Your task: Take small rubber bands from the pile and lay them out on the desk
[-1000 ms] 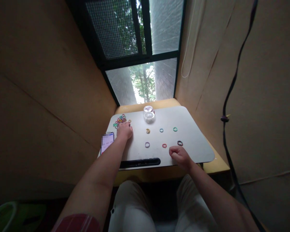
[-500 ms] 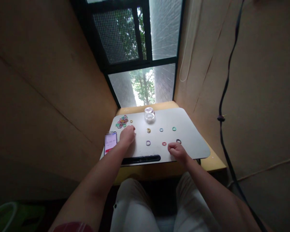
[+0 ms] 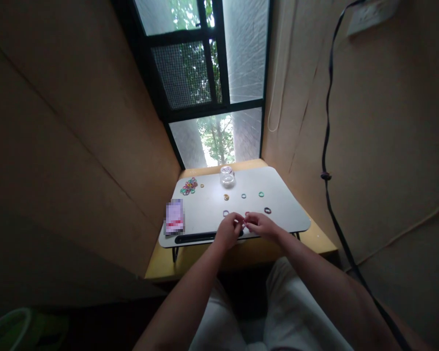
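Near the front of the white lap table (image 3: 201, 209), my left hand (image 3: 229, 230) and my right hand (image 3: 261, 225) meet with fingers pinched. Between their fingertips is a small pink hair tie (image 3: 243, 223), partly covered by the fingers. Just beyond them lie a lilac hair tie (image 3: 226, 213) and a red one (image 3: 247, 213), partly hidden by my right hand. A dark hair tie (image 3: 267, 210) sits right of these. Farther back, a yellow hair tie (image 3: 226, 197), a blue one (image 3: 243, 196) and a green one (image 3: 261, 194) form a row.
A pile of mixed hair ties (image 3: 189, 186) is at the back left, with one yellow tie (image 3: 202, 185) beside it. A clear round container (image 3: 227, 177) stands at the back. A phone (image 3: 174, 217) lies at the left edge; a black slot strip (image 3: 195, 238) runs along the front.
My left hand has moved right from near the pile to meet my right hand, which has shifted slightly left. Both now pinch the pink hair tie. The camera view has tilted up a little.
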The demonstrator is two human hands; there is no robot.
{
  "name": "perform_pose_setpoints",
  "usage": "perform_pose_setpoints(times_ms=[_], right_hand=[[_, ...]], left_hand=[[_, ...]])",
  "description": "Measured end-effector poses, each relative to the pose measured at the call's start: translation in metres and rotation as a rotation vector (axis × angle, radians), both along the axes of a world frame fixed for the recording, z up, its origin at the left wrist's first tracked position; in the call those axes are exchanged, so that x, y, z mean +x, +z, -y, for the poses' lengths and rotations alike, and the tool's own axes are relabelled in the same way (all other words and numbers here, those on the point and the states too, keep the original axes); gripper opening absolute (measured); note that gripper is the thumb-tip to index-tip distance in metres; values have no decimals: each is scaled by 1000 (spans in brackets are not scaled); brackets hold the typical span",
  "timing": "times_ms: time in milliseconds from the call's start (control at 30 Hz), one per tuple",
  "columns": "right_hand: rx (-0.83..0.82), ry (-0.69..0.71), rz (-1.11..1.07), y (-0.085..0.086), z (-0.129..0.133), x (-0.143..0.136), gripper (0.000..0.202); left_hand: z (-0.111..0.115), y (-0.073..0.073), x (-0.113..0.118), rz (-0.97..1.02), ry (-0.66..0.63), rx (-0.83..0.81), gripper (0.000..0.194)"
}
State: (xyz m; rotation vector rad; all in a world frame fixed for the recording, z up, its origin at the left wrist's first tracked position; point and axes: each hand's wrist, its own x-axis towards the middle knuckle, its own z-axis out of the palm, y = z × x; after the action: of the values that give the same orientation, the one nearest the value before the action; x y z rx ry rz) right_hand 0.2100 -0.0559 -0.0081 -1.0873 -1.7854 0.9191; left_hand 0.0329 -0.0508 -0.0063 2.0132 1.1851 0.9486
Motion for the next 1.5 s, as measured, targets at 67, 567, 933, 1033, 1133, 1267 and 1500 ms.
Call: perform_pose_setpoints(times_ms=[67, 567, 933, 1033, 1133, 1267, 1500], right_hand=[[13, 7, 44, -1, -1, 0, 16], [71, -108, 204, -16, -4, -3, 17], [100, -140, 162, -12, 1, -2, 20], [100, -138, 167, -15, 2, -2, 17], [101, -159, 169, -18, 2, -4, 16], [95, -184, 163, -17, 2, -5, 17], [98, -215, 167, -13, 6, -6, 15]], left_hand=[[1, -2, 2, 40, 37, -33, 11], [-3, -11, -4, 201, -32, -158, 20], [-5, -6, -2, -8, -12, -156, 22], [-4, -9, -3, 27, 7, -163, 21], [-3, -9, -3, 83, -14, -187, 24], [-1, -6, -4, 183, -58, -242, 26], [3, -3, -2, 105, -39, -143, 25]])
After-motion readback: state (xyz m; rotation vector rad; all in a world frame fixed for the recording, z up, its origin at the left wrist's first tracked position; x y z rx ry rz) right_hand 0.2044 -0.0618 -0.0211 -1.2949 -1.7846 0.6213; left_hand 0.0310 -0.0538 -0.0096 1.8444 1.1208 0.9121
